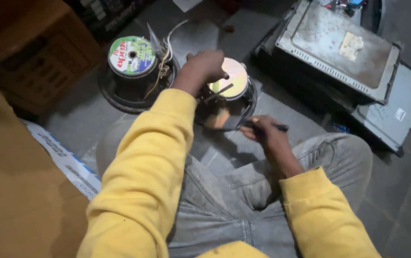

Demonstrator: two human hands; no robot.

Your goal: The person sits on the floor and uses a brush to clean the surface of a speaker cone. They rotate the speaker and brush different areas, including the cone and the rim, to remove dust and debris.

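Observation:
I sit on the floor in yellow sleeves and grey jeans. A loudspeaker lies magnet-up in front of my knees, its shiny round magnet (234,76) facing me. My left hand (204,68) rests closed on top of that magnet, steadying it. My right hand (262,131) grips a thin dark tool (278,127) like a pen or screwdriver, just beside the speaker's lower right rim. A small metal rod lies across the magnet.
A second speaker (132,56) with a green and white label and loose wires stands to the left. Metal electronics chassis (337,44) and a flat panel (393,111) lie at the right. A cardboard box (33,57) and a printed sack (64,160) sit left.

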